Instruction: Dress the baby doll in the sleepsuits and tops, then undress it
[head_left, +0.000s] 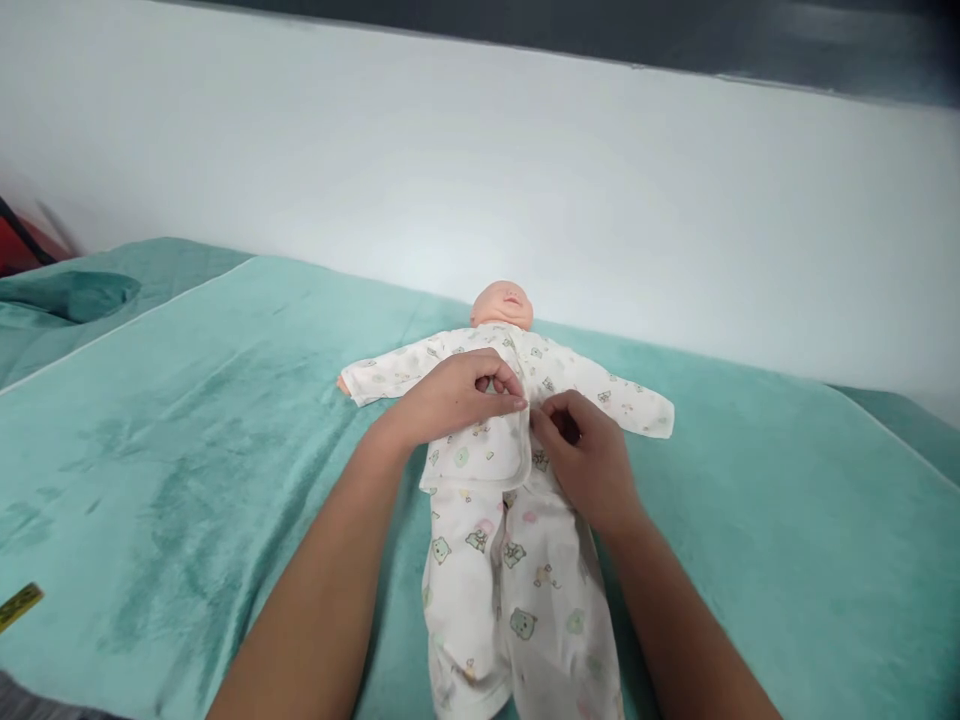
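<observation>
A baby doll (pixel 504 303) lies on its back, its arms spread to both sides. It wears a white baby shirt (pixel 472 455) and matching trousers (pixel 469 570), both printed with small animals. My left hand (pixel 472 392) pinches the shirt's front edge at the middle of the chest. Close beside it, my right hand (pixel 585 445) has thumb and fingers closed at the same front opening. Whatever lies between the right fingertips is too small to make out, perhaps fabric. The lower part of the shirt front hangs loose over the trousers' waist.
A teal plush cloth (pixel 210 420) covers the surface beneath the doll, with creases on the left. Behind it rises a white wall (pixel 420 170) topped by a dark band. A yellow strip (pixel 20 605) lies at the left edge, and something red (pixel 22 245) shows at far left.
</observation>
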